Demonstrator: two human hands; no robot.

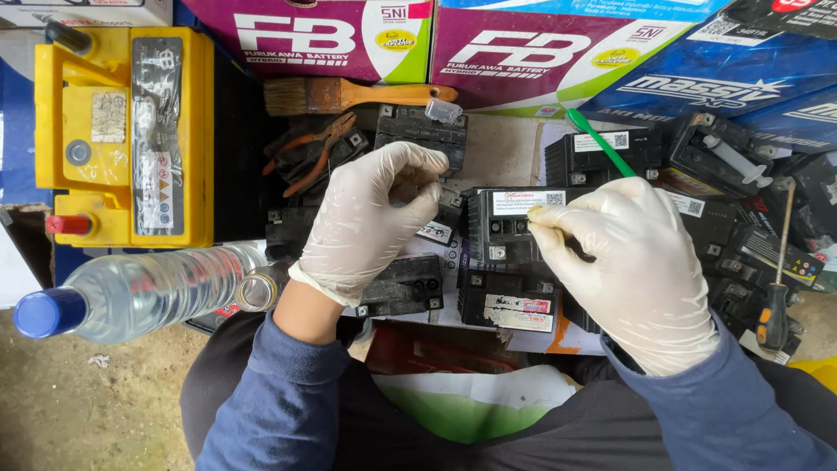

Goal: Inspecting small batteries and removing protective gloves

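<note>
Right hand (641,270) pinches a green tool (600,141) over the black battery (510,257); left hand (370,218) curls loosely closed above it, grip unclear.

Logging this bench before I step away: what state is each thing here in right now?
Left hand: gloved, fingers curled over the small black batteries.
Right hand: gloved, gripping a green-handled tool.
Black battery: upright under the right hand.
Plastic bottle: lying down, blue cap on.
Yellow battery: untouched.
Paintbrush: lying idle.
Pliers: lying idle.
Screwdriver: lying idle.

Green stick (600,142) lower end hidden in right glove (636,270); screwdriver (774,305) tip unclear.
</note>
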